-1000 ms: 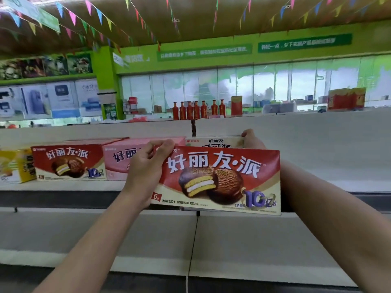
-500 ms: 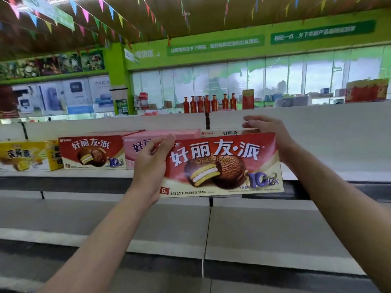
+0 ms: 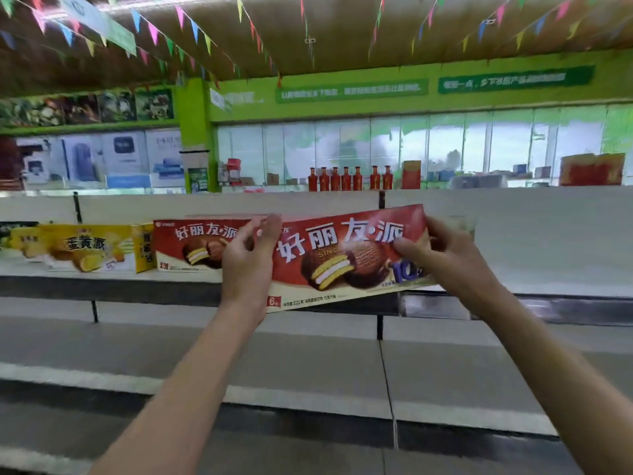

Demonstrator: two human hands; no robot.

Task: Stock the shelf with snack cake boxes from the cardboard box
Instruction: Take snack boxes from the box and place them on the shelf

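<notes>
We held the red snack cake box (image 3: 346, 258) with both hands in front of the upper shelf (image 3: 534, 286), its face toward us and its right end tipped slightly higher than the left. Our left hand (image 3: 248, 265) gripped the box's left end, thumb on the front and fingers curled behind; our right hand (image 3: 442, 255) pinched its right end near the top corner. Just left of the held box, another red box (image 3: 191, 246) already stood on that shelf, and further left of it sat a yellow cake box (image 3: 92, 250). To place it well, we judged we should level the held box first, set its bottom edge on the shelf flush beside the standing red box, then slide it back squarely before letting go. Much was hard to read: whatever stood directly behind the held box was covered by it, so we could not tell how much free space lay there. The cardboard box we were stocking from was out of view, and the far-left boxes were blurred.
</notes>
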